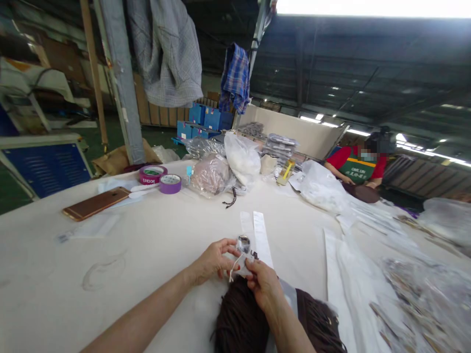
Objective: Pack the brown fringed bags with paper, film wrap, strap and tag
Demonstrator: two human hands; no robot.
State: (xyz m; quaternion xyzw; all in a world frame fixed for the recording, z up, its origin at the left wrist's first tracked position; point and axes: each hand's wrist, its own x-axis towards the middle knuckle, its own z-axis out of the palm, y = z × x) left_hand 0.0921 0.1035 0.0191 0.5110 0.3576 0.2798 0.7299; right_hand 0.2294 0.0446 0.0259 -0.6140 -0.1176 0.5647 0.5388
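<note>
My left hand [215,260] and my right hand [264,284] meet over the table, both closed on a small clear plastic bag [245,259]. A shiny dark and silver piece [243,243] shows at the bag's upper end; its kind is too small to make out. White string [234,267] dangles by my left fingertips. Below my right hand lies a dark brown bundle of cords or fringe [239,318], part of it hidden by my forearm. White paper-like strips [262,235] lie flat just beyond my fingers.
A brown phone [96,203], a magenta tape roll [152,174] and a purple tape roll [170,184] lie at left. Bagged goods [210,175] stand at the back. Plastic bags [430,294] cover the right side. A co-worker [356,166] in a green apron handles something brown.
</note>
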